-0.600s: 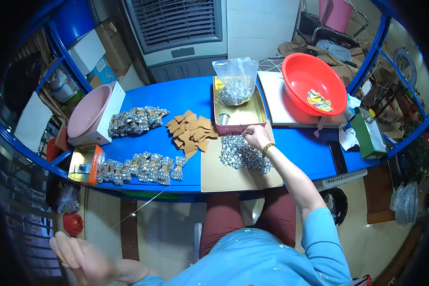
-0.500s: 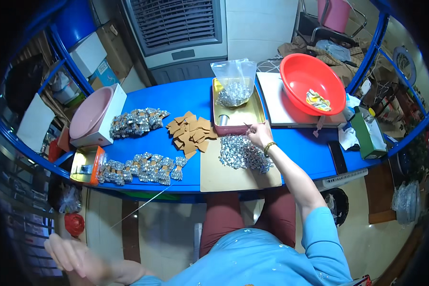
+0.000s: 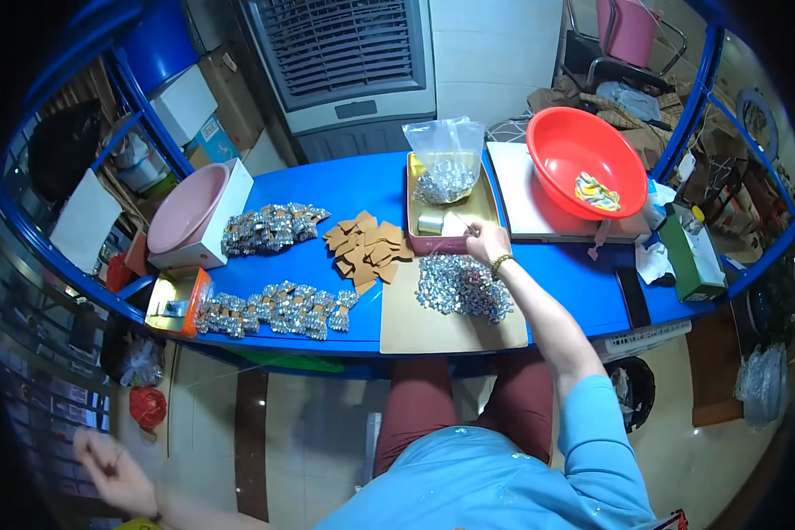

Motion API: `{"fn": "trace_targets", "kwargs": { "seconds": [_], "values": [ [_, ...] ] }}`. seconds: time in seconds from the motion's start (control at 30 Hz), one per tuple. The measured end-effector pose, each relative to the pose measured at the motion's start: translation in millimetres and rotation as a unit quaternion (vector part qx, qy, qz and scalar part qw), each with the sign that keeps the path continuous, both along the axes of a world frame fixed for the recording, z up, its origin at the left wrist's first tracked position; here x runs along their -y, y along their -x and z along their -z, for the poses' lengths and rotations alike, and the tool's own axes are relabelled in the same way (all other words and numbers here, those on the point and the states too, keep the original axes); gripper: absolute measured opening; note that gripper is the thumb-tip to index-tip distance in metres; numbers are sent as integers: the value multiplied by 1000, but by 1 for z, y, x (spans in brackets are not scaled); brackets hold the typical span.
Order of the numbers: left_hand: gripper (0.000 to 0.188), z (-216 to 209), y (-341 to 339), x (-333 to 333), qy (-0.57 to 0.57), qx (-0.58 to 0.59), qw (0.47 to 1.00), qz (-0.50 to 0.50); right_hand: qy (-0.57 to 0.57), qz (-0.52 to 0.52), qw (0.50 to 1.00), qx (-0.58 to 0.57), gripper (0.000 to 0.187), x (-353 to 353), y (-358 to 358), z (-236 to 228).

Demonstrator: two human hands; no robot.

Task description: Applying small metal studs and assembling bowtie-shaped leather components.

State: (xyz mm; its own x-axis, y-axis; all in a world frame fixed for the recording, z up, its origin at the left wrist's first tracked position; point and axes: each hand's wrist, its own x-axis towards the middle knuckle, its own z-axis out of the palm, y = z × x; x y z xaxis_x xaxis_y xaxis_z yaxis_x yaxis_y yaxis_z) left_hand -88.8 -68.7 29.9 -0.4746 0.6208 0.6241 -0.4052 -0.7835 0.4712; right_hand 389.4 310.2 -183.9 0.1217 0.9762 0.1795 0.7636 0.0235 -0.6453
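Observation:
My right hand (image 3: 488,243) is pinched closed at the front edge of a shallow tin box (image 3: 481,205); a thin sliver shows at its fingertips, too small to name. Just below it, a heap of loose silvery beads (image 3: 464,287) lies on a tan board (image 3: 406,322). Far out to the lower left, away from the table, my left hand (image 3: 115,473) has curled fingers, slightly blurred; what they hold cannot be made out. In the tin stand a clear bag of silvery pieces (image 3: 446,181) and a metallic cylinder (image 3: 431,221).
Brown card pieces (image 3: 367,250) are piled mid-table. Left of them lie bundles of silvery strands on cards (image 3: 274,230) and a second row (image 3: 305,309). An orange box (image 3: 181,300), pink basin (image 3: 185,208), red basin (image 3: 583,146), dark phone (image 3: 632,296) and green box (image 3: 702,256) stand around.
The view has shifted slightly, moving the table rightward in the picture. My left hand has moved a little, still low at the left. The thread seen running toward it is now barely visible.

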Motion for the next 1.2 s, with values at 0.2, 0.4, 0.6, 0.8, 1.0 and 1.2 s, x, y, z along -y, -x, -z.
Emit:
{"fn": "trace_targets", "kwargs": {
  "seconds": [0.2,0.4,0.6,0.8,1.0,1.2],
  "values": [
    [10,127,5,-105,319,-63,940,-99,-34,-27,999,-9,14,25,-13,-65],
    [8,178,-131,-220,385,-41,919,73,-132,-87,987,25,8,88,-41,-130],
    [8,193,-244,-286,420,-111,857,277,-173,-139,974,-42,11,175,-72,-171],
    [9,230,-332,-328,456,-78,775,431,-216,-56,975,6,7,266,-113,-177],
    [8,239,-414,-357,523,-21,701,485,-258,178,948,52,11,397,-176,-156],
    [6,261,-460,-379,551,-8,691,468,-327,319,873,173,18,466,-222,-138]
  ]
}}
